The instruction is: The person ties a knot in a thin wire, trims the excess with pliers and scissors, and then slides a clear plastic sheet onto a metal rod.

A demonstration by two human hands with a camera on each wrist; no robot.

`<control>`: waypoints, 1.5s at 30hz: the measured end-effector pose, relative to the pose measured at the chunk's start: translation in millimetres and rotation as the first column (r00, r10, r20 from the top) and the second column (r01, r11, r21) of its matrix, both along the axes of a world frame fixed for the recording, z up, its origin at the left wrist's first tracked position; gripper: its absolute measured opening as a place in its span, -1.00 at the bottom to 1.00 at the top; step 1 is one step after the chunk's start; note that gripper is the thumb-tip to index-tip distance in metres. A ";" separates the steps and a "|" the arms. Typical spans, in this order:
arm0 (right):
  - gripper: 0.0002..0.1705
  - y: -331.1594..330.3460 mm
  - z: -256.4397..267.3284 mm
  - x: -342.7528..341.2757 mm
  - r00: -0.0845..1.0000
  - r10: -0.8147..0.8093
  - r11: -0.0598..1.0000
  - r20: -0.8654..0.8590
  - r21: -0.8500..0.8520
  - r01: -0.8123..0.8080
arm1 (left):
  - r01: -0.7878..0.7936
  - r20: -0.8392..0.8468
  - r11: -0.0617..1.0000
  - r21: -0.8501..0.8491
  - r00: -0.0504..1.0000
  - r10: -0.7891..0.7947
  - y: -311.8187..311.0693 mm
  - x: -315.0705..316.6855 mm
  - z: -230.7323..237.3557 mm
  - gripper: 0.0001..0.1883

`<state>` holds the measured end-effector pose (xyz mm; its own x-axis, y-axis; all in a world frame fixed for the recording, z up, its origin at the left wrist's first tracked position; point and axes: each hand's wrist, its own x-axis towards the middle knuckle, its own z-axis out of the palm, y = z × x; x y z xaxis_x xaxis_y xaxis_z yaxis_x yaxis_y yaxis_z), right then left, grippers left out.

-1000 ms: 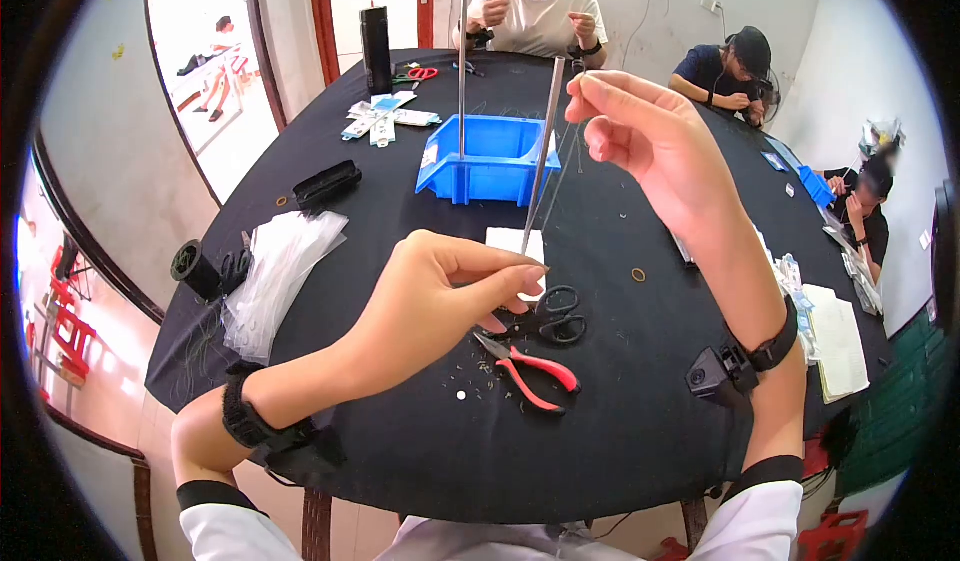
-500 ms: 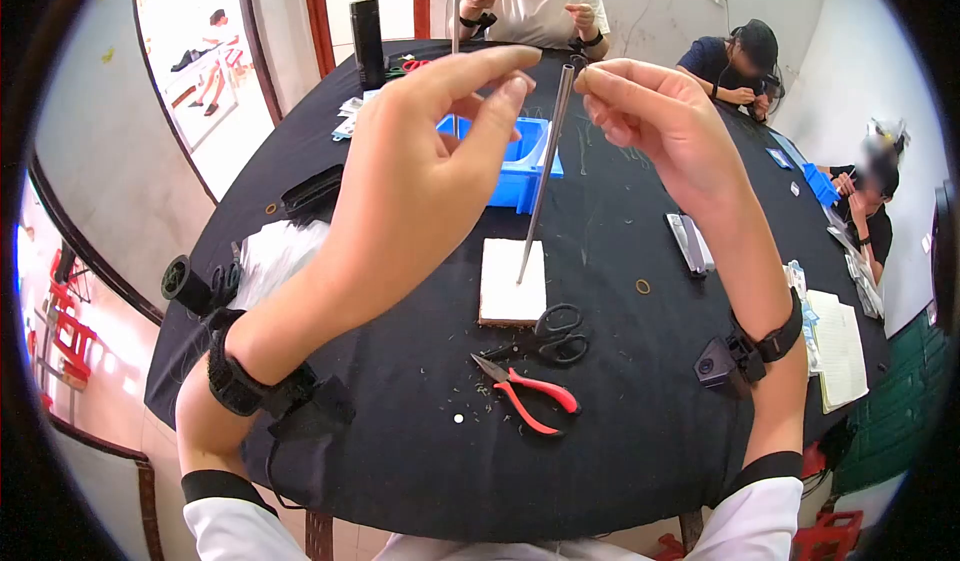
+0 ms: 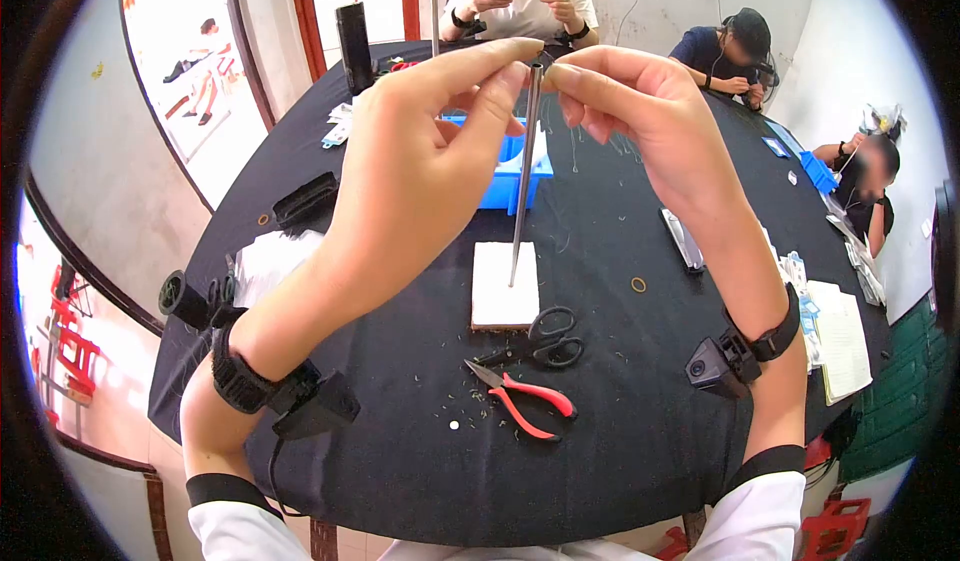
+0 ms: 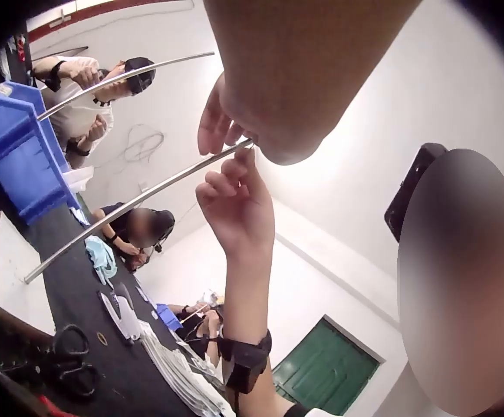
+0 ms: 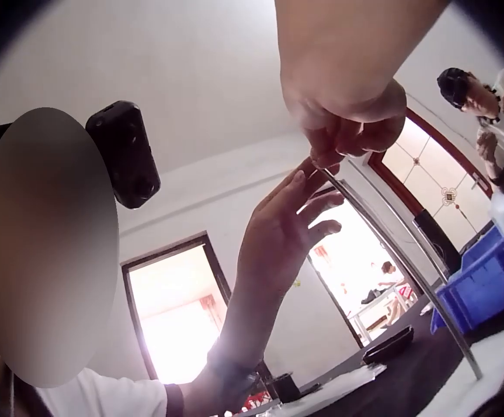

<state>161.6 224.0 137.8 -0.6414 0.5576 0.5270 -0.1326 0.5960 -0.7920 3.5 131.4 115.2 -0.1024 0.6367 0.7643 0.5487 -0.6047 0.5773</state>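
Observation:
A metal rod (image 3: 525, 161) stands slightly tilted on a white block (image 3: 505, 291). My left hand (image 3: 420, 171) is beside its top end, with index finger and thumb extended and slightly apart; the right wrist view shows that hand (image 5: 273, 234) with the other fingers spread. From the other side, my right hand (image 3: 655, 111) holds thumb and index finger together at the rod's top, pinching what looks like a thin strand, hard to make out. In the left wrist view, the right hand (image 4: 243, 208) has its other fingers curled. Whether either hand touches the rod is unclear.
Black scissors (image 3: 553, 339) and red-handled pliers (image 3: 525, 401) lie before the block. Behind it are a blue bin (image 3: 497, 196) and a second rod (image 3: 435, 11). A black case (image 3: 305, 201) lies left, a notebook (image 3: 840, 341) right. Several people sit around the table.
My left hand has risen from low on the rod to its top, its thumb and index finger parting. My right hand has shifted slightly left, closer to the rod's top.

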 end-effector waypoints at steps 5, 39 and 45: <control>-0.76 -2.6 3.5 0.8 1.000 -0.014 1.000 0.018 -0.002 0.014 | 0.088 0.080 0.996 -0.026 0.993 -0.085 6.1 -3.8 9.5 -0.72; -0.76 9.0 -33.3 14.7 0.994 0.079 0.978 0.069 -0.198 -0.064 | -0.195 -0.470 0.751 0.631 0.675 0.569 5.6 0.4 1.9 -0.80; -0.77 9.3 -60.2 21.0 0.993 0.067 0.950 0.098 -0.312 -0.034 | -0.133 -0.451 0.668 0.732 0.641 0.621 16.1 -5.7 -1.0 -0.75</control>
